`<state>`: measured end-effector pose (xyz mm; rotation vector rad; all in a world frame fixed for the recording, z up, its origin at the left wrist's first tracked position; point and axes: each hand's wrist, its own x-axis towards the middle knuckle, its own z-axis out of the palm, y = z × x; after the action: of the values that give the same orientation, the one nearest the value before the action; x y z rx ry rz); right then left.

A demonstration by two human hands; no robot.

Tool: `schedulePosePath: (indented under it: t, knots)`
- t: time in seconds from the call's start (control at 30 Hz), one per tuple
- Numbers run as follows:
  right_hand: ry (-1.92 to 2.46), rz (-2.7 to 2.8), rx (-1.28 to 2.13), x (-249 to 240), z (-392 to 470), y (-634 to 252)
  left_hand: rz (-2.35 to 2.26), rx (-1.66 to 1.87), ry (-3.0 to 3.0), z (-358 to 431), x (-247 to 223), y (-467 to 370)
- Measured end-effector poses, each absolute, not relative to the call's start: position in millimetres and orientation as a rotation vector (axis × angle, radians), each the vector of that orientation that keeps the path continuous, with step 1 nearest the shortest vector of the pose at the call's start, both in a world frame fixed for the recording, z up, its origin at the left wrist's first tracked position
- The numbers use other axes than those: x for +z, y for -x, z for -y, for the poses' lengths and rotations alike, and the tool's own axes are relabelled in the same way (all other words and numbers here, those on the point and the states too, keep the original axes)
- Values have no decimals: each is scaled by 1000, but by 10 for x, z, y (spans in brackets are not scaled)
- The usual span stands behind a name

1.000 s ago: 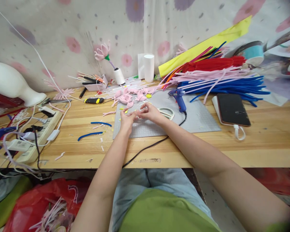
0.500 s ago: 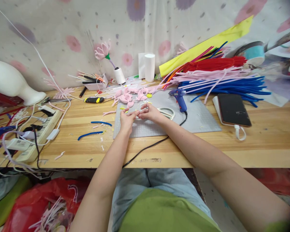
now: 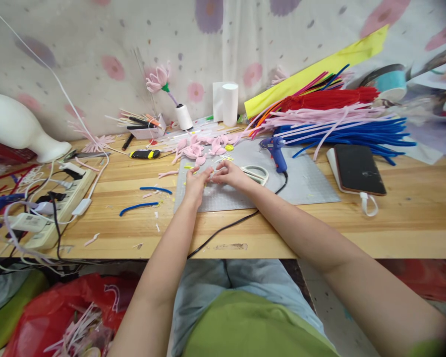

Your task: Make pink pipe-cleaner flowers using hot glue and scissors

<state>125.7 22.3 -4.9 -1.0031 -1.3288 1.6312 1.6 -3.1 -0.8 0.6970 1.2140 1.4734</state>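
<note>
Over the grey cutting mat (image 3: 308, 183), my left hand (image 3: 196, 183) and my right hand (image 3: 230, 175) are close together, fingertips nearly meeting. Both pinch at something small and pale between them, too small to make out. Scissors with pale handles (image 3: 258, 173) lie on the mat beside my right hand. Pink fuzzy petal shapes (image 3: 193, 150) lie just beyond the hands. A blue glue gun (image 3: 275, 152) rests on the mat to the right, its black cord (image 3: 223, 229) running to the front edge.
Two blue fuzzy stems (image 3: 139, 207) lie left of the mat, near a utility knife (image 3: 144, 154). Bundles of red (image 3: 330, 99), pink and blue stems fill the back right. A black power bank (image 3: 360, 169) sits at the right, a power strip (image 3: 65, 208) at the left.
My fingertips have shifted slightly, with a little more gap between the two hands. The things on the table have not moved.
</note>
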Motion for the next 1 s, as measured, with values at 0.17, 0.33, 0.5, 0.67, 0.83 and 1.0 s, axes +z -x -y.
schedulePosePath:
  t: [0.17, 0.33, 0.5, 0.67, 0.83, 1.0]
  knots:
    - [1003, 1249, 1650, -58, -229, -1267, -1174, 1425, -637, 35, 68, -16]
    - [1025, 1253, 1648, -51, -227, -1262, -1222, 1428, -652, 29, -3, -7]
    - [1014, 1235, 1646, -56, -240, -1265, -1235, 1417, -683, 16, -59, 15]
    - [1027, 1261, 1627, -44, -240, -1283, -1271, 1433, -706, 29, -50, 1]
    - [1054, 1299, 1581, -49, -240, -1275, -1311, 1446, -712, 44, -24, -28]
    - [1077, 1287, 1564, -60, -240, -1251, -1301, 1441, -736, 54, -25, -37]
